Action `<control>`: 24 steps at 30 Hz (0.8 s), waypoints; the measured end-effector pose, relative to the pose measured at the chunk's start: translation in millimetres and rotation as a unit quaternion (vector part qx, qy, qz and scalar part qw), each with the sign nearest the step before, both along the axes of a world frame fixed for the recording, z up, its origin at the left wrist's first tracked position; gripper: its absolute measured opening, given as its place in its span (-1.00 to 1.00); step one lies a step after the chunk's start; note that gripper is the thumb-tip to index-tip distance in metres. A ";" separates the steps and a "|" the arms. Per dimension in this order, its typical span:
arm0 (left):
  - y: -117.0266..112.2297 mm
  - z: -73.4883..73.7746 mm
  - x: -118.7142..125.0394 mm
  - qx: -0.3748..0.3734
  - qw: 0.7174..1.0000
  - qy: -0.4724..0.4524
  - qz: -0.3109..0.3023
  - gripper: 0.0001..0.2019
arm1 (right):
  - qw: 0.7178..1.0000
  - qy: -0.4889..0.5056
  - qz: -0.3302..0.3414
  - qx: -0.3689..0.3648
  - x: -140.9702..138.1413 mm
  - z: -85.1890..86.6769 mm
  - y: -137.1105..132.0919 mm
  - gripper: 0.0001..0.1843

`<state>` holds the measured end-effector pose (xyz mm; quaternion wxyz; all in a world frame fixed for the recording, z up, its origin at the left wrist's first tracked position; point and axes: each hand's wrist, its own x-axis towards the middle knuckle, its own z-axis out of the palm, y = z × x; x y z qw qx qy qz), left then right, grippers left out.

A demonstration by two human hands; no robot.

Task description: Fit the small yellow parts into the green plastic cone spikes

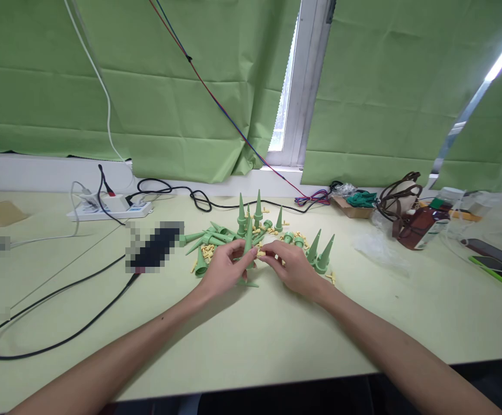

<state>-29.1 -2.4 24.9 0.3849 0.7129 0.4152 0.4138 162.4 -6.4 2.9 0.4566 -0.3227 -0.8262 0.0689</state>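
My left hand (227,266) is closed around a green plastic spike (249,237), which points upward. Close beside it, my right hand (291,264) pinches a small yellow plastic piece (260,252) against the spike's side. Whether the piece is seated in the spike cannot be made out. Behind and left of my hands lies a pile of loose green spikes (218,231) mixed with small yellow pieces (208,252). Several spikes stand upright on their caps, among them one at the back (258,208) and one to the right (326,253).
A pixelated dark device (155,248) with a black cable (99,314) lies on the table's left. Behind it sits a white power strip (110,210). On the right are a brown bottle (423,225), a plastic bag (380,251), a cardboard box (354,210) and a green-edged device (499,276).
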 end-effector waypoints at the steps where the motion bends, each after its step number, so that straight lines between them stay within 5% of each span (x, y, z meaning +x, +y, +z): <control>1: 0.0 0.1 -0.1 -0.001 1.000 -0.001 0.001 -0.65 | 1.000 0.001 0.002 0.002 -0.1 0.2 -0.1 -0.90; 24: 1.9 -1.5 -0.5 -0.058 0.992 -0.091 -0.064 -0.70 | 1.000 0.014 0.011 -0.004 -0.3 1.3 -0.4 -0.93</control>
